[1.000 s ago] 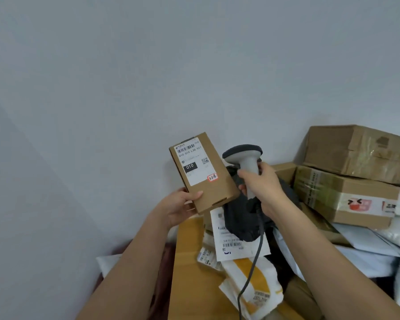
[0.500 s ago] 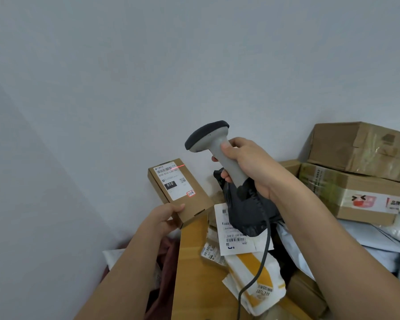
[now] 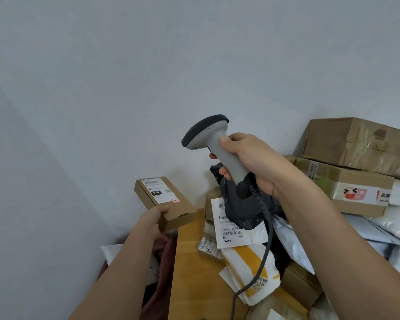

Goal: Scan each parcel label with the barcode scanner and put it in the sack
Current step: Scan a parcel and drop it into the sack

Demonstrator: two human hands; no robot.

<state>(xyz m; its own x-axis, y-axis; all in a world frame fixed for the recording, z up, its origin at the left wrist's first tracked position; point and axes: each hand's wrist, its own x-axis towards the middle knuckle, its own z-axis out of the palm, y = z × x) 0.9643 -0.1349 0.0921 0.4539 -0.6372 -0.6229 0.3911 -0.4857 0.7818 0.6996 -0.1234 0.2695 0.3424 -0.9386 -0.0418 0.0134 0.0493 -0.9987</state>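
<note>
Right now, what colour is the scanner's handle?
Light grey, with a black top on the barcode scanner, seen in the head view.

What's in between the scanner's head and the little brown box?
Nothing but bare wall, in the head view. The scanner in the right hand hangs above the small box.

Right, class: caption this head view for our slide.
Right hand raises barcode scanner; left hand holds labelled box.

Barcode scanner (image 3: 214, 144) showing grey body, black head rim. Small cardboard parcel (image 3: 165, 203) showing brown, white label, black "010" patch. Counter (image 3: 189, 273) showing yellow-orange wood. Mailer bag (image 3: 249, 271) showing white with mustard stripes. Poly bag (image 3: 245, 204) showing black.
</note>
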